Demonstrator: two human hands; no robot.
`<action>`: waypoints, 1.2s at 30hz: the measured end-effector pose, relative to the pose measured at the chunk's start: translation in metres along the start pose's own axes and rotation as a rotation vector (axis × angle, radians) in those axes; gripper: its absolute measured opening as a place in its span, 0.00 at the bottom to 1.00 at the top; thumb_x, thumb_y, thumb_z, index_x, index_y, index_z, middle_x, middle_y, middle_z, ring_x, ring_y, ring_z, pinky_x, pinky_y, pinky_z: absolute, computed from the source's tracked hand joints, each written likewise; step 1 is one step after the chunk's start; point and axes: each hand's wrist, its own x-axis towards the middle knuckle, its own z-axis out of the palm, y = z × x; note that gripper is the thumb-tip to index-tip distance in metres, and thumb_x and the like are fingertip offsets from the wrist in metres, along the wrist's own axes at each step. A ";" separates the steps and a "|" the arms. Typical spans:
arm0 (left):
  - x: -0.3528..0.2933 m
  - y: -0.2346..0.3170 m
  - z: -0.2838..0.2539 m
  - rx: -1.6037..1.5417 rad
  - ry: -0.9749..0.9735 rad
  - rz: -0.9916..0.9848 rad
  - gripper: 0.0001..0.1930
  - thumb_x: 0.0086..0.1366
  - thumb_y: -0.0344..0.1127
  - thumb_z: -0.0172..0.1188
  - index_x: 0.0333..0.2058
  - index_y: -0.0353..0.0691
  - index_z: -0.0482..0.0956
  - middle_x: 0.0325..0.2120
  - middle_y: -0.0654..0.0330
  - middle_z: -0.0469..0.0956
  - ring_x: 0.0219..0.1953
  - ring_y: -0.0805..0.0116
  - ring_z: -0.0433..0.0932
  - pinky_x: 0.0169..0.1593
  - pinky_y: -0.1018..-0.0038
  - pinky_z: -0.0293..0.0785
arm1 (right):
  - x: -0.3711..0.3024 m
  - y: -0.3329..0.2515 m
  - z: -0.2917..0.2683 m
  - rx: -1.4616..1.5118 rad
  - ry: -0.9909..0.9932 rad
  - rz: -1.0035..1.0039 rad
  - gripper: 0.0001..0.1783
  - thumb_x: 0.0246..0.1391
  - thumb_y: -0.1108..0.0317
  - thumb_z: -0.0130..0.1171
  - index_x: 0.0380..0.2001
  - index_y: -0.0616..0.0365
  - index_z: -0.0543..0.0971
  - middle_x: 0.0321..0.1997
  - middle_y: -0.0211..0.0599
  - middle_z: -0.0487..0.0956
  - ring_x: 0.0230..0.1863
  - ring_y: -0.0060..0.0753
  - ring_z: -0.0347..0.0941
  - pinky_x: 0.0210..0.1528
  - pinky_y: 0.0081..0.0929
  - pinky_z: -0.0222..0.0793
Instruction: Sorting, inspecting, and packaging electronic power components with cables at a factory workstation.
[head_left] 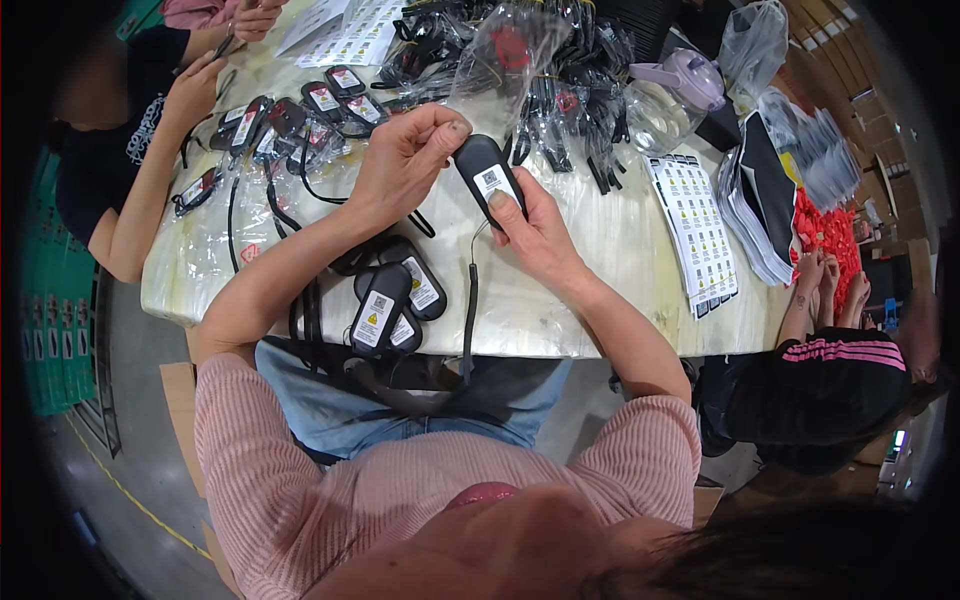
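My right hand [541, 232] grips a black oval handheld device [480, 158], its thumb on the white label. A thin cord and black wrist strap [470, 315] hang down from the device. Beside its upper end, my left hand [405, 160] is closed in a pinch; what sits between its fingertips, if anything, I cannot make out. Below my left forearm, several similar labelled devices [380, 310] lie piled at the table's near edge. A clear plastic bag [508, 50] with a red mark rises just beyond my hands.
Bagged devices [325, 105] lie at left on the table [600, 300]. Bagged black straps [580, 90] are heaped at the back. Label sheets [695, 230], a stack of sheets [755, 210] and a lidded clear jug [670, 95] stand right. Co-workers' hands [195, 90] work on both sides.
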 end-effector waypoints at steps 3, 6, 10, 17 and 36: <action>0.001 0.003 0.003 -0.037 0.017 -0.010 0.10 0.62 0.36 0.52 0.32 0.34 0.72 0.20 0.68 0.73 0.23 0.84 0.67 0.27 0.85 0.63 | 0.000 -0.002 -0.002 0.015 0.038 -0.008 0.15 0.57 0.57 0.47 0.34 0.59 0.66 0.20 0.23 0.64 0.19 0.12 0.58 0.21 0.12 0.56; 0.003 0.005 0.005 -0.128 0.089 -0.068 0.09 0.61 0.36 0.53 0.32 0.35 0.73 0.20 0.66 0.74 0.23 0.81 0.71 0.27 0.84 0.65 | 0.000 -0.004 -0.003 0.048 0.076 -0.030 0.13 0.57 0.59 0.46 0.34 0.59 0.66 0.21 0.24 0.64 0.19 0.12 0.59 0.21 0.13 0.56; 0.008 0.002 -0.006 -0.018 -0.001 -0.169 0.09 0.60 0.36 0.54 0.30 0.36 0.74 0.19 0.65 0.75 0.22 0.79 0.73 0.25 0.84 0.67 | -0.001 -0.001 -0.002 0.041 0.062 -0.039 0.12 0.57 0.61 0.46 0.34 0.60 0.66 0.20 0.24 0.65 0.19 0.12 0.59 0.22 0.13 0.57; 0.012 -0.008 -0.013 -0.131 -0.071 -0.283 0.11 0.61 0.39 0.54 0.28 0.35 0.74 0.17 0.64 0.74 0.20 0.79 0.72 0.24 0.84 0.68 | -0.001 -0.001 0.001 -0.050 0.066 0.004 0.13 0.57 0.61 0.47 0.35 0.61 0.67 0.21 0.24 0.65 0.20 0.13 0.59 0.22 0.13 0.57; -0.002 0.005 0.000 0.163 -0.436 -0.195 0.06 0.55 0.29 0.57 0.31 0.33 0.75 0.20 0.67 0.73 0.22 0.84 0.67 0.27 0.83 0.66 | 0.009 -0.016 -0.027 0.203 0.316 -0.047 0.14 0.57 0.60 0.46 0.38 0.59 0.70 0.28 0.28 0.73 0.20 0.15 0.62 0.21 0.12 0.55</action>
